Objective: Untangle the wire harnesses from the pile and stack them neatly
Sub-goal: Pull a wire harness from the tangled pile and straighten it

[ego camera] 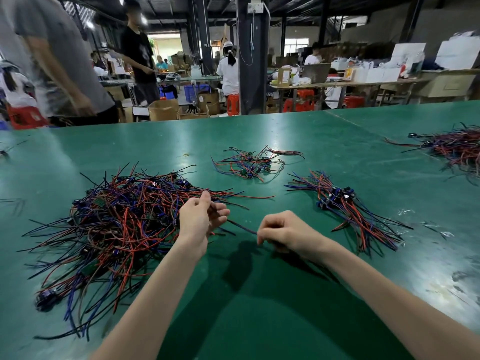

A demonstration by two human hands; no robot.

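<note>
Head view, single frame.

- A dark wire [242, 228] is held taut between the two hands, just above the desk [259, 320].
- Left hand [200, 220]: palm turned toward the right, fingers [220, 213] curled loosely round one end of the wire, thumb raised. The hand sits at the right edge of the pile [117, 229] and partly overlaps its outermost strands.
- Right hand [283, 233]: knuckles up, fingers folded under, and the wire's other end is pinched at the fingertips. How much wire is hidden beneath the hand cannot be told.
- Pile: large and tangled, left of centre on the desk. Red, blue and black leads cross in all directions, with small dark parts buried among them.
- Stack [345, 203]: right of the right hand and apart from it. Its leads are laid roughly parallel, with blue connectors gathered at the middle.
- A small heap [250, 162] lies beyond the hands, with green boards visible in it. A rubber band [186, 154] lies to its left.
- A far heap [457, 149] is noted at the right edge of the desk.
</note>
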